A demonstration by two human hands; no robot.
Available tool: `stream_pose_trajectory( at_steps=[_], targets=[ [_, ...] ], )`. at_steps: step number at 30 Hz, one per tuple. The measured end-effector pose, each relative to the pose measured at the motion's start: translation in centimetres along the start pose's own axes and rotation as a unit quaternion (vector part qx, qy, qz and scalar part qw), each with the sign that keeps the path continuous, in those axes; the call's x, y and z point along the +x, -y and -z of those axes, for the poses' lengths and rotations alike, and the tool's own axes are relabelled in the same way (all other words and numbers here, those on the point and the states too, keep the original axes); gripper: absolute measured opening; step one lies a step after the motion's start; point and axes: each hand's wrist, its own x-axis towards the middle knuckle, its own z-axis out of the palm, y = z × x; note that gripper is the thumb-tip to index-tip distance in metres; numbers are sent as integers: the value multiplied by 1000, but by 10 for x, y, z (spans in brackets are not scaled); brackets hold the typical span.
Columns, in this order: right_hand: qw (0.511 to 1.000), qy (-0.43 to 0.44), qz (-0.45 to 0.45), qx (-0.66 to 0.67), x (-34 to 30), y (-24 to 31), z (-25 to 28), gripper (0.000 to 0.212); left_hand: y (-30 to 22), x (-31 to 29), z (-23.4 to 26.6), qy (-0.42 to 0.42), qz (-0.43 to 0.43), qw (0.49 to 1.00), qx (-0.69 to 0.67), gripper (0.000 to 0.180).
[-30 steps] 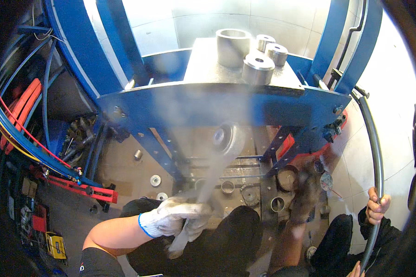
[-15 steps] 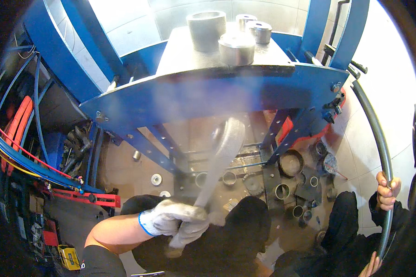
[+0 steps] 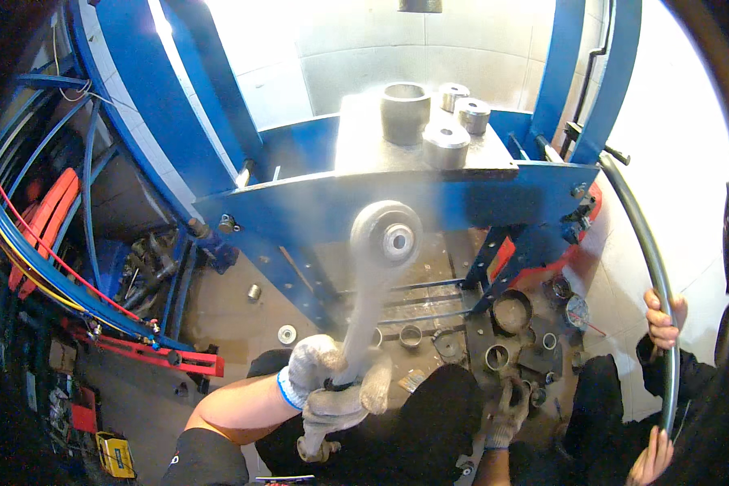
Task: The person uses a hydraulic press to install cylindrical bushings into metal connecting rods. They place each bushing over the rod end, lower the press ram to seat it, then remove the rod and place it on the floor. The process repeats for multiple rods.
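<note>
Gloved fingers [image 3: 332,405] of both hands wrap tightly around the lower shank of the steel control arm [image 3: 377,275], held upright before the blue press frame [image 3: 462,202]. Likely heavy, rigid; grip the shank, not the bushing eye.

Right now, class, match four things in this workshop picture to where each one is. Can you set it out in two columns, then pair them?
1 metal arm with a bushing eye
2 steel cylinders
3 curved grey lever
4 metal rings

a on the floor
b on the press table
c in the left hand
d held by another person

Pairs: 1-c, 2-b, 3-d, 4-a
</note>
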Motion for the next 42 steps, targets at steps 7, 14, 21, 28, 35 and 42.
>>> stream_pose_trajectory(
  at_steps=[7, 14, 21, 28, 35, 42],
  targets=[
    [861, 251, 319, 305, 12, 276, 15, 54, 5, 8, -4, -6, 50, 998, -33, 49],
    [775, 425, 455, 109, 18, 402, -4, 40, -6, -5, -21, -95, 72, 992, 40, 61],
    [766, 393, 389, 327, 35, 436, -3, 26, -44, -66, -111, -379, -55, 673, 633, 73],
    [845, 270, 432, 161, 74, 461, -16, 32, -43, -68, -178, -498, -202, 308, 785, 42],
    [794, 136, 591, -48, 81, 419, -36, 51, -67, -46, -209, -455, -147, 31, 878, 35],
    [859, 247, 398, 209, 98, 449, -25, 38, -87, -30, -210, -381, -58, -29, 922, 25]
  ],
)
